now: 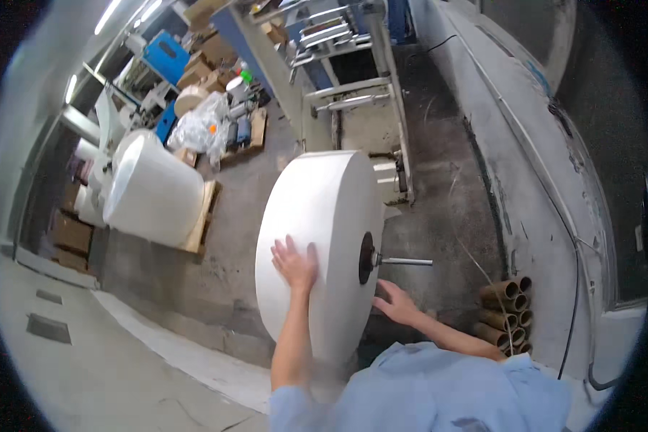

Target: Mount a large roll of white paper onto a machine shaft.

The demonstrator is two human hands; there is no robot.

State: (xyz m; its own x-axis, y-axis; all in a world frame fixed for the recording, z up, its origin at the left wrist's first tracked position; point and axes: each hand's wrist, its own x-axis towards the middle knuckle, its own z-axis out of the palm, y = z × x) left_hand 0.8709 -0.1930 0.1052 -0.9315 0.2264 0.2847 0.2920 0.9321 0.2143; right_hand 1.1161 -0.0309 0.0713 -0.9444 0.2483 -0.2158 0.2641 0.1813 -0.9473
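A large white paper roll point(295, 205) stands on edge right in front of me. A dark hub point(366, 258) fills its core on the right side, and a metal shaft point(409, 261) sticks out of it to the right. My left hand point(295, 265) lies flat on the roll's outer face with the fingers spread. Beside the roll's right flat side, below the shaft, my right hand point(396, 302) is held with thumb and fingers apart. Its fingertips are close to the paper edge; whether they touch it I cannot tell.
Beyond the roll stands a metal machine frame point(353, 93) with rollers. Brown cardboard tubes point(500, 313) are stacked by the right wall. To the left, a big white roll point(155, 191) rests on a wooden pallet point(207, 216). Plastic wrap point(201, 126) and boxes lie farther back.
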